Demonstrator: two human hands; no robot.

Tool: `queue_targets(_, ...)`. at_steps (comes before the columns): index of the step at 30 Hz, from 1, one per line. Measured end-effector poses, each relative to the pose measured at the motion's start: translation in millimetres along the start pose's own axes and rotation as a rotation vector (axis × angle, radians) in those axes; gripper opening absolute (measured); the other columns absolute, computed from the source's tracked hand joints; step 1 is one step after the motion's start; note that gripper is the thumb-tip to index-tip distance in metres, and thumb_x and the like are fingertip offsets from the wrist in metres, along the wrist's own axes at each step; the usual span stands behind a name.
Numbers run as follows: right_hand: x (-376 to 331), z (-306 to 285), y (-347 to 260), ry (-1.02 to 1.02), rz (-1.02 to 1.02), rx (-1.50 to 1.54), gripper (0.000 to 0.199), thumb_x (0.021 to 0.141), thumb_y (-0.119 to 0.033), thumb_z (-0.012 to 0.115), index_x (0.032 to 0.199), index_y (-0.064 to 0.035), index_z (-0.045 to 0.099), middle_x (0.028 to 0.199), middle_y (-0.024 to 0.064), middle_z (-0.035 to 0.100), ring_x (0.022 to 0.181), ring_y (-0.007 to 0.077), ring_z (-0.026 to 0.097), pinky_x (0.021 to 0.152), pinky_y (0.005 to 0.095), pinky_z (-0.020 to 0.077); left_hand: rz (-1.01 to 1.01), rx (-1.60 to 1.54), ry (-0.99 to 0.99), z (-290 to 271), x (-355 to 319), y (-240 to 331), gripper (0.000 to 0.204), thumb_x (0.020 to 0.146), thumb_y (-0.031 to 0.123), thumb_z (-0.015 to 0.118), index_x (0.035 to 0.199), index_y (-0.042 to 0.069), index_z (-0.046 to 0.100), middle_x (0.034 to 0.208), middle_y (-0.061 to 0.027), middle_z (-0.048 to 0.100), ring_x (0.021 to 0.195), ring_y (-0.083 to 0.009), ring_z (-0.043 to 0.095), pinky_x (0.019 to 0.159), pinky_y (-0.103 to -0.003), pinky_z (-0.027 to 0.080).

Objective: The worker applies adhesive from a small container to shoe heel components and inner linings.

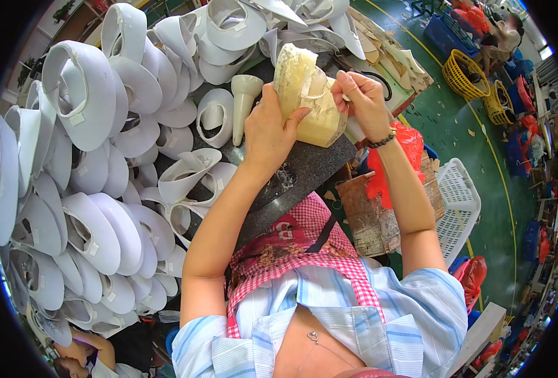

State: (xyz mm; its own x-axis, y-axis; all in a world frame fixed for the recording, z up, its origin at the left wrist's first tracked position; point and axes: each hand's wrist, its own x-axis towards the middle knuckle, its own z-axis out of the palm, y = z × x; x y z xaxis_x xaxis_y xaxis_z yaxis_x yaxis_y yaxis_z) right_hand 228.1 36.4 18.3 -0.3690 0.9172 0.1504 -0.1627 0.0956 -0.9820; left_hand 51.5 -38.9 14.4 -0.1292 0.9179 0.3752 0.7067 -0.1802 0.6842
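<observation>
A pale yellow, block-like form with rough white residue along its edge is held up over a dark speckled tabletop. My left hand grips its left side, thumb across the front. At its right side, my right hand is closed in a pinch, with a small whitish bit showing at the fingertips that I cannot make out. A thin white strip loops across the form's face. Beside my left hand stands a cream, cone-shaped tool, wide at the top and narrowing downward.
Stacked white visor-shaped pieces crowd the left and far side. To the right are a worn wooden box, a red plastic bag, a white plastic basket and yellow baskets. Other people sit at far right and lower left.
</observation>
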Motion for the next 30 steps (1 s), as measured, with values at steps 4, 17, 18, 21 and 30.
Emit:
queue_targets(4,-3,-11,-18,-0.06,0.245,-0.317,0.039,0.094,-0.036,0.056,0.079,-0.0004,0.064,0.062,-0.0017,0.057,0.047,0.0032,0.05,0.041,0.0167,0.0369,0.05,0.051,-0.003,3,6,6,0.047,0.082,0.028,0.068,0.105,-0.002,0.04,0.081,-0.0246,0.06,0.076,-0.043,0.059,0.065,-0.049,0.045)
queue_targets(17,-8,5,-8,-0.065,0.353,0.02,0.03,0.087,-0.031,0.066,0.081,-0.0013,0.065,0.063,-0.0037,0.055,0.051,0.003,0.048,0.046,0.0171,0.0384,0.028,0.079,-0.02,10,6,6,0.044,0.081,0.025,0.07,0.099,-0.002,0.039,0.079,-0.0245,0.06,0.073,-0.0446,0.058,0.063,-0.05,0.044)
queue_targets(18,-11,4,-8,-0.045,0.338,0.045,0.03,0.087,-0.031,0.067,0.081,-0.0015,0.065,0.063,-0.0041,0.054,0.051,0.0029,0.048,0.046,0.0171,0.0382,0.078,0.08,-0.01,12,8,6,0.044,0.08,0.024,0.07,0.099,-0.002,0.04,0.078,-0.0242,0.06,0.074,-0.0446,0.058,0.063,-0.05,0.044)
queue_targets(21,-19,5,-7,0.006,0.323,0.079,0.029,0.089,-0.031,0.065,0.082,-0.0028,0.063,0.061,-0.0072,0.051,0.048,-0.0005,0.042,0.044,0.0139,0.0333,0.174,0.077,0.007,12,11,8,0.044,0.08,0.024,0.071,0.099,-0.001,0.04,0.078,-0.024,0.06,0.075,-0.0445,0.059,0.064,-0.05,0.044)
queue_targets(30,-58,-8,-12,-0.211,0.06,0.378,0.028,0.094,-0.025,0.057,0.098,0.0015,0.064,0.072,0.0009,0.057,0.061,0.0051,0.051,0.056,0.0184,0.0428,-0.064,-0.437,-0.191,-5,17,-19,0.056,0.079,0.024,0.071,0.118,-0.002,0.04,0.104,-0.0251,0.059,0.092,-0.0422,0.059,0.077,-0.044,0.047)
